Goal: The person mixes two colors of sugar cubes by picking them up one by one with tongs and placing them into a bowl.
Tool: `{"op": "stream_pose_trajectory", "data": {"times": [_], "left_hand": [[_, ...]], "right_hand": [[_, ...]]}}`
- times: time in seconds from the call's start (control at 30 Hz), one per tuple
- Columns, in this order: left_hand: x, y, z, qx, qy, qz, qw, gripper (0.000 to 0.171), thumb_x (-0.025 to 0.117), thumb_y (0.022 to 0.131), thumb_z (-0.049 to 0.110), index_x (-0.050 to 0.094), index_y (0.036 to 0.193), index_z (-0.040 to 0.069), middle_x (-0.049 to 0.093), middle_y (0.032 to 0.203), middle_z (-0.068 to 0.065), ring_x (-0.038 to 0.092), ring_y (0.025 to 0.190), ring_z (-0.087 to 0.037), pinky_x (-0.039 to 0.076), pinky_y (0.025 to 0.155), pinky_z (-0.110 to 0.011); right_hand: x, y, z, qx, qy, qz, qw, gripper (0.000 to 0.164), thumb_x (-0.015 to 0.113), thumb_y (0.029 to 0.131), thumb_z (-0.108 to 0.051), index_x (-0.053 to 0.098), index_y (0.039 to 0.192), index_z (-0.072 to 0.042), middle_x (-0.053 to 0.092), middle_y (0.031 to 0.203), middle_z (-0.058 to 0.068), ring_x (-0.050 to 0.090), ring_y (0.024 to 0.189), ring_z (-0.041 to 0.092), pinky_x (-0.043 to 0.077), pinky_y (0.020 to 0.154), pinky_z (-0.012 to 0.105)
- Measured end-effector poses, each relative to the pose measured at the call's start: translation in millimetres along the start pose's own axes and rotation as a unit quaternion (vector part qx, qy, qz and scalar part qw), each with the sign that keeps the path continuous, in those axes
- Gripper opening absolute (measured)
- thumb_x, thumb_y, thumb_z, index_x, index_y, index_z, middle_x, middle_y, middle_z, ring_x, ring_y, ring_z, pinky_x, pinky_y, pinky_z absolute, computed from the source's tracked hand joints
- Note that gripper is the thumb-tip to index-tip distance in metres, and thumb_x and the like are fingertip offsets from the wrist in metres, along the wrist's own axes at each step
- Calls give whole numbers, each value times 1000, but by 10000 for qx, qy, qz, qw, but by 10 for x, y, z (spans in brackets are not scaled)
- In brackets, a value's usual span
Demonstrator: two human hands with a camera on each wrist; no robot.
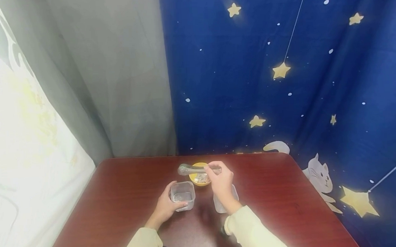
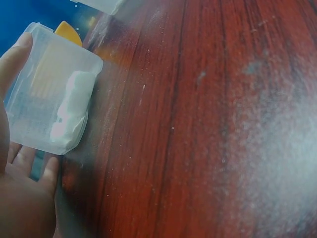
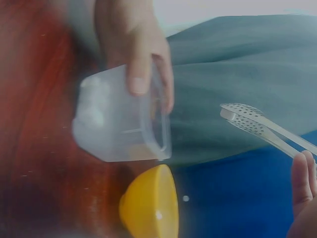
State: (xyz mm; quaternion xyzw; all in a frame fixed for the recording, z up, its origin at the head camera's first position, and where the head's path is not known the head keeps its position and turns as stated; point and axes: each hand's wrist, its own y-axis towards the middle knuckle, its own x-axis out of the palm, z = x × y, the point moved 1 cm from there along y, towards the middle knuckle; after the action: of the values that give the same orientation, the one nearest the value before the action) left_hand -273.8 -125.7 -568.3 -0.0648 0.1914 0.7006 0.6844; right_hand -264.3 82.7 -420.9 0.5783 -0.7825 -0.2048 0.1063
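Note:
My left hand grips a square clear plastic container by its sides, the thumb near the rim. Several white pieces show through its wall in the left wrist view. In my right hand is a pair of metal tongs with perforated ends, held level over the bowl in the head view. A small white piece sits between the tong tips. Behind the container stands a yellow bowl, with white and brownish pieces inside.
A second clear container rests on the table under my right wrist, partly covered by it. The dark red table ends at a grey curtain and a blue star-print curtain. A white cloth hangs at the left.

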Motion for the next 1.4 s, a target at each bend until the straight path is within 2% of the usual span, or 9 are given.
{"op": "stream_pose_trajectory", "data": {"times": [0.2,0.43,0.73,0.9,1.0,1.07,1.17,1.3,1.4], "left_hand": [[3,-9,-9,22,76,18,10000,98,94,59,22,43,142,8,59,123,-17,58,106,-33,45,92,-49],[2,-17,7,-69,121,-26,9999,98,94,59,23,43,142,11,58,124,-16,57,108,-32,44,93,-49],[1,-3,-7,-78,177,-54,9998,98,94,60,24,42,142,12,58,124,-14,57,108,-31,44,93,-49],[-3,-1,-3,-96,108,-59,9999,99,94,60,23,42,143,12,58,124,-15,57,108,-31,44,93,-49],[-10,-1,8,-103,64,-44,9999,98,94,60,23,42,143,12,58,125,-16,57,108,-32,44,93,-49],[-11,-3,8,-106,49,-48,9999,98,93,60,23,42,143,11,57,125,-16,57,108,-33,44,93,-50],[-9,-7,1,-136,92,-71,9998,98,93,61,24,42,143,11,57,127,-17,56,108,-33,44,93,-50],[-2,-13,-9,-151,115,-82,9998,97,93,61,25,42,143,13,56,128,-17,56,109,-33,44,94,-51],[1,-10,-11,-118,86,-45,9999,97,93,61,24,42,142,13,56,128,-17,56,109,-33,44,95,-51]], "right_hand": [[-46,108,-112,-51,3,248,9997,15,76,82,-4,67,91,3,69,68,13,64,54,31,49,46,24],[-144,241,-234,-53,447,484,9978,18,75,83,-3,65,94,8,67,71,24,65,60,44,55,51,33],[-237,355,-285,-438,505,713,9952,18,74,84,-1,64,95,11,66,67,24,64,54,41,54,48,31],[-288,402,-285,-416,458,812,9948,19,73,85,-2,64,96,11,66,68,26,63,55,44,49,42,24],[-313,469,-151,-364,531,840,9944,21,74,85,-4,64,98,10,66,71,27,62,58,48,51,43,27],[-329,507,-40,-311,584,874,9940,22,75,85,-7,65,98,8,66,72,27,63,58,47,54,47,32],[-355,537,105,-229,512,959,9938,24,77,84,-13,67,98,3,68,72,21,66,56,36,55,50,37],[-392,511,186,-109,323,1055,9938,25,78,85,-22,68,98,-3,69,71,13,67,56,19,53,48,33],[-411,493,218,-43,292,1069,9938,27,78,84,-24,68,99,-4,70,73,12,68,58,18,52,48,29]]}}
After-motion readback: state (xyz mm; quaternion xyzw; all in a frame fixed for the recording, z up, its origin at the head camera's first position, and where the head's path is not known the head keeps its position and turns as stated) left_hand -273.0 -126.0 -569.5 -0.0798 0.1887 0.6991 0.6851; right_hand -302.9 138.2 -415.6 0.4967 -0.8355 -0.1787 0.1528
